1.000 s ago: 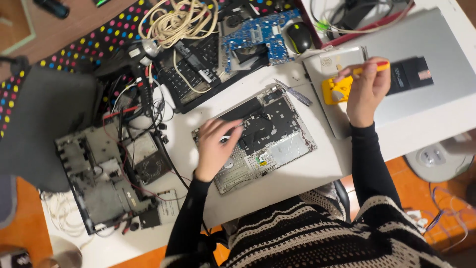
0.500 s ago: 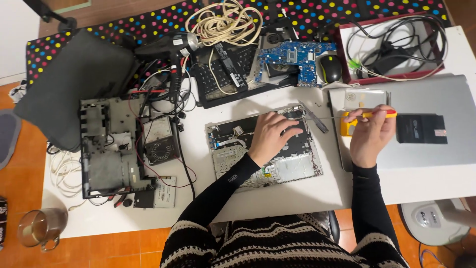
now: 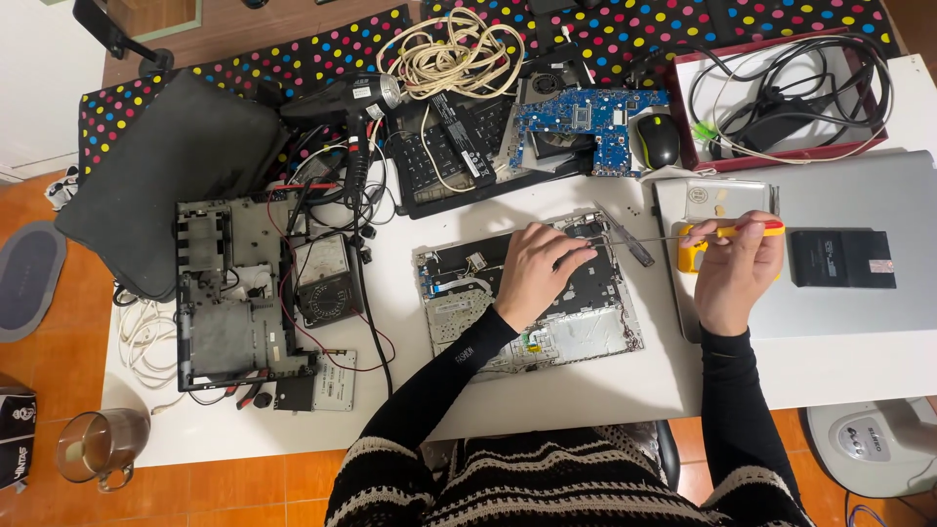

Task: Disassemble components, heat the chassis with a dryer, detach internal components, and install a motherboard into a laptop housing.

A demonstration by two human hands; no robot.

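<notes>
- Right hand [image 3: 734, 273]: grip closed around screwdriver [image 3: 717, 232], its tip reaching left.
- Left hand [image 3: 535, 273]: fingers spread flat, holding nothing, pressing open laptop base [image 3: 586, 327] on worktop [image 3: 586, 390], directly under it.

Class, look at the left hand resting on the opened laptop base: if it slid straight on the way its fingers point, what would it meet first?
The left hand points up and right; it would probably first meet the screwdriver shaft held across by the right hand, though height is unclear.

White table [image 3: 605, 390], orange tiled floor [image 3: 39, 381]
</notes>
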